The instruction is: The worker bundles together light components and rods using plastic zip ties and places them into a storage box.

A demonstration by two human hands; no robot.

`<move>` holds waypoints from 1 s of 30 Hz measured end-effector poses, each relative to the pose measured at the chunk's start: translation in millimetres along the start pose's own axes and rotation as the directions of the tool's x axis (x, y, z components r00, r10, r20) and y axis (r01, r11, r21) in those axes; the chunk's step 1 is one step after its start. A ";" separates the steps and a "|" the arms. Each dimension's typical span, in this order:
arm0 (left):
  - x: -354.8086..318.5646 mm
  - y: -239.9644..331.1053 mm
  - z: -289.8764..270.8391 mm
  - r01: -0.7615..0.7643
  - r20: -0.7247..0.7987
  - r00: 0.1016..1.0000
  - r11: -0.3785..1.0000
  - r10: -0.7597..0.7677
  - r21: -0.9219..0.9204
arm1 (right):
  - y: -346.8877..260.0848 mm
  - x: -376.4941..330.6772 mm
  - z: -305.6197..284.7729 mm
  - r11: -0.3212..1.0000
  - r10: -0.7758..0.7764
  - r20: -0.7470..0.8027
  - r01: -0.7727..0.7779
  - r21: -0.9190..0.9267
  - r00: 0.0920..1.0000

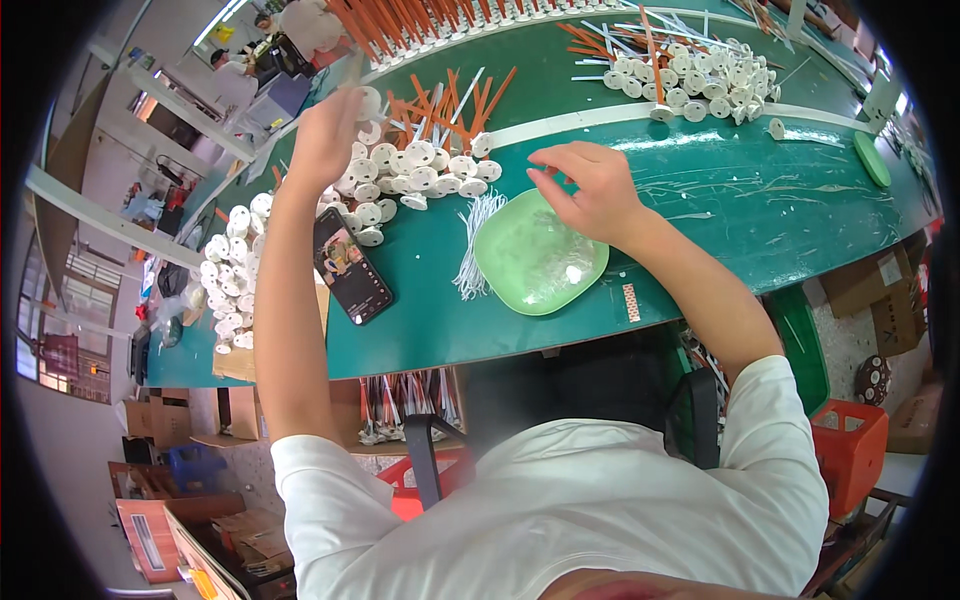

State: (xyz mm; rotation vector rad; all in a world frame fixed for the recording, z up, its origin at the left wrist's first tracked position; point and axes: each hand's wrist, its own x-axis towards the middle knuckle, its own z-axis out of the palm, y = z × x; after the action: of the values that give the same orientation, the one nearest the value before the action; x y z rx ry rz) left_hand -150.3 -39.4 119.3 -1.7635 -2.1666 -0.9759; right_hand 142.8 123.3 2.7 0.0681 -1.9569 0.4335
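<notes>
My left hand (pixel 328 138) is raised at the left over a heap of white round discs on sticks (pixel 425 165). Its fingers are bent together beside a white disc (pixel 368 103); a blur at the fingertips hides what they hold. My right hand (pixel 595 192) hovers over the upper right rim of a pale green plate (pixel 530 285). Thumb and forefinger are drawn into a pinch, and anything between them is too small to make out. A bundle of thin white strings (pixel 474 258) lies along the plate's left side.
A phone (pixel 350 268) with a lit screen lies left of the strings on the green table (pixel 430 330). More white discs (pixel 232 275) are piled at the left edge. Farther back are another disc heap (pixel 695 80) and a row of upright orange sticks (pixel 430 22).
</notes>
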 end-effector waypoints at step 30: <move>-76.0 93.9 149.9 -0.355 -0.282 0.895 0.935 0.346 0.023 | 98.0 18.8 -48.0 0.481 0.403 0.101 -0.117 -0.869 0.909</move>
State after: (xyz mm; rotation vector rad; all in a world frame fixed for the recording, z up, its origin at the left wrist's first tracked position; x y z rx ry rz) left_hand -3.6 -5.2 -0.7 -1.8129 -1.5987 -1.0880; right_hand 153.0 233.3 10.1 -0.8839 -2.2848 -0.4385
